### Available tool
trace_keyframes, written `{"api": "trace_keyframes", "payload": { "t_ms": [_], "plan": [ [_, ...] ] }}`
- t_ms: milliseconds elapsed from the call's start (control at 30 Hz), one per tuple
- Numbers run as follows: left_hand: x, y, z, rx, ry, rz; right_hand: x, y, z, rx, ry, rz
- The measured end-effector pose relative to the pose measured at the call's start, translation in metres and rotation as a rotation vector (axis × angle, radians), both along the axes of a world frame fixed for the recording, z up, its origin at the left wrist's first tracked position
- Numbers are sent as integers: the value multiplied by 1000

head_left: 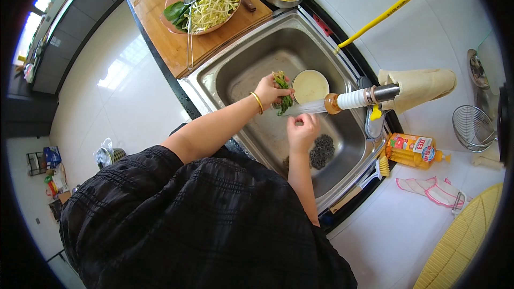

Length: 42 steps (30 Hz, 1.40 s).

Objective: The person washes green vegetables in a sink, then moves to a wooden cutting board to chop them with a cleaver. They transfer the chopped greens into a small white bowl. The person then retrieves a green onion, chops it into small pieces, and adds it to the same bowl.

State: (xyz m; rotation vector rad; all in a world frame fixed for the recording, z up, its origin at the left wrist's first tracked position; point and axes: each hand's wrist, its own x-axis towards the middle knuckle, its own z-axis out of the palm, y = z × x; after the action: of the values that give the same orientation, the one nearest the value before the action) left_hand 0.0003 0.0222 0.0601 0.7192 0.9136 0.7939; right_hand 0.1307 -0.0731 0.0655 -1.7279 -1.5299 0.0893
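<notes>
At the centre of the frame, the left hand (269,91), wearing a gold bangle (257,103), grips a small dark-green leafy bunch (286,105) over the rectangular stainless-steel sink (235,78). Just right of centre, below the clear water stream (310,108), the right hand (303,130) curls its fingers; I cannot tell whether it holds anything.

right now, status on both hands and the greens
Left hand: gripping leafy greens. Right hand: by running water, grip unclear. Pale bowl, dark clump in sink.
</notes>
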Motion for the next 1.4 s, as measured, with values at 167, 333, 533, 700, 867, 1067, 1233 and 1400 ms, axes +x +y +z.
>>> {"api": "trace_keyframes", "payload": {
  "t_ms": [167,333,533,700,867,1067,1233,1400],
  "plan": [
    [-10,9,1,-150,-261,-93,19,-4,-6,-318,257,-146],
    [-3,5,8,-354,-501,-231,43,-5,-46,-385,316,28],
    [31,-19,-6,-459,-448,-147,4,-3,-47,-610,2295,-190],
    [33,-26,-23,-291,-307,-132,9,0,-75,-153,2218,6],
    [38,-24,-42,-393,-187,21,8,2,-63,-148,1832,35],
    [50,-31,-31,-264,339,136,-24,3,-38,-71,1101,109],
    [64,-40,-33,-357,153,199,-24,5,-30,-358,872,-25],
    [64,-32,-24,-447,177,41,1,-3,-65,-380,681,44]
  ]
}}
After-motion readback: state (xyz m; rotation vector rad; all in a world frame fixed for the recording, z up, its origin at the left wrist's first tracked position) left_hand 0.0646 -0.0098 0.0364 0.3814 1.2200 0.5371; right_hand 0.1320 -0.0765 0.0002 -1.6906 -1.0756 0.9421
